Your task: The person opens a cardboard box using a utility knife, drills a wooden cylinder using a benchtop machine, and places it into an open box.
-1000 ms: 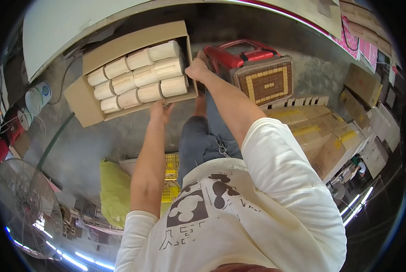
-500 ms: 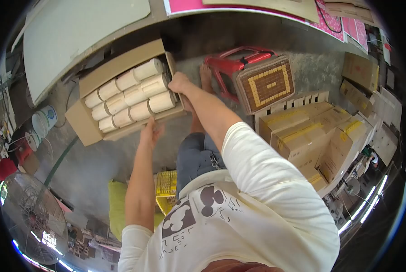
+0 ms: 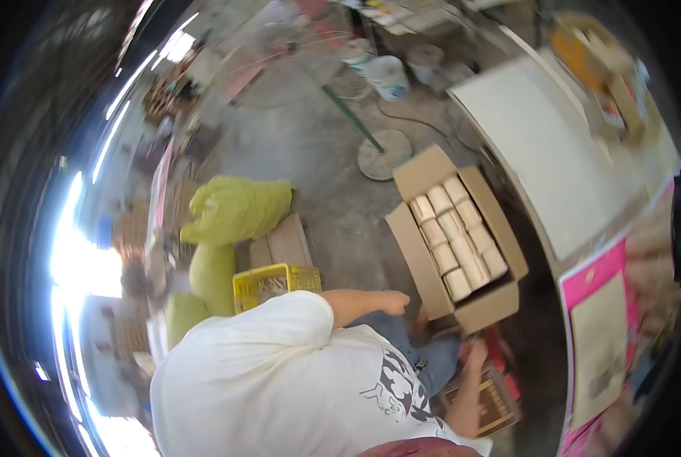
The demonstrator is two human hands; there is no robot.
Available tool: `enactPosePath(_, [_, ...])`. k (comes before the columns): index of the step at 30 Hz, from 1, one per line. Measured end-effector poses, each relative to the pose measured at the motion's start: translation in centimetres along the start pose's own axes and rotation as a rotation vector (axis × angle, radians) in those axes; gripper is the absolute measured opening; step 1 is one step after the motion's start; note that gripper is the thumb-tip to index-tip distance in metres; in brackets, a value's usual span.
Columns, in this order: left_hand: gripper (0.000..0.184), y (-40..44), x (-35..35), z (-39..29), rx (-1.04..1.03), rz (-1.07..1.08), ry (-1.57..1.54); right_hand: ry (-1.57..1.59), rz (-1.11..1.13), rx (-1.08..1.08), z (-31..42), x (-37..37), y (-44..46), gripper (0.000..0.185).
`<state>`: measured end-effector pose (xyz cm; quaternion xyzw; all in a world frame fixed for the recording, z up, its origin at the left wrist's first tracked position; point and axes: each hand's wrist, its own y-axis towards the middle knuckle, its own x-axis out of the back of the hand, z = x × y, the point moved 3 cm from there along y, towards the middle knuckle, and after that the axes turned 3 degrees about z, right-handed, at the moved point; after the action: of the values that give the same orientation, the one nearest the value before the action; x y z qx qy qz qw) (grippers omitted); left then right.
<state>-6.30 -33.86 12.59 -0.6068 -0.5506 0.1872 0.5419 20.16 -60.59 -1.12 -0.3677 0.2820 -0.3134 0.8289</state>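
An open cardboard box (image 3: 514, 263) stands on the floor with its flaps spread. Rows of pale, wood-coloured cylinders (image 3: 451, 222) fill most of it. My left hand (image 3: 394, 302) is beside the box's near left flap, apart from it, with its fingers curled in; whether anything is in them is hidden. Close below the bottom flap is my right hand (image 3: 474, 353). Its fingers are blurred, and I cannot tell whether they touch the cardboard.
A red stool (image 3: 505, 358) with a brown patterned top (image 3: 492, 404) is by my right forearm. A yellow crate (image 3: 279, 278) and green sacks (image 3: 241, 206) lie to the left. Beyond the box are a round stand base (image 3: 384, 155), a white bucket (image 3: 387, 78) and a pale tabletop (image 3: 538, 152).
My view has swung left, bringing the sacks and crate into fuller view. My right hand has come away from the box's end wall; my left hand is farther from the box.
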Motion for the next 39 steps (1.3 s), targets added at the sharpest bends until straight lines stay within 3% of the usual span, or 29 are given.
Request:
enactPosePath(8, [0.045,-2.9,3.0,-7.5,-0.166,-0.153,-0.161,-0.491,0.008,-0.027,6.4,5.3,-7.8,0.022])
enactPosePath(13, [0.042,-2.3,1.9,-5.3,-0.191,-0.350,-0.222,-0.661,0.083,0.046,10.6,5.2,-9.0,0.018])
enactPosePath(16, [0.042,-9.6,4.0,-6.1,-0.305,-0.386,-0.322,-0.749,0.137,0.123,12.4,5.4,-9.4,0.017])
enactPosePath(19, [0.037,-6.0,0.1,-0.1,-0.012,-0.386,-0.224,-0.753,0.180,0.161,13.7,4.1,-8.7,0.019])
enactPosePath(22, [0.038,-6.0,-2.8,3.4,0.126,-0.360,-0.261,-0.663,0.222,0.128,14.5,2.7,-8.2,0.019])
enactPosePath(31, [0.034,-8.4,-7.3,4.9,0.175,-0.454,-0.421,-0.708,0.130,0.044,14.0,2.3,-9.6,0.017])
enactPosePath(39, [0.033,-8.3,-6.2,5.0,0.097,-0.470,-0.444,-0.725,0.085,0.026,13.1,3.0,-10.7,0.017])
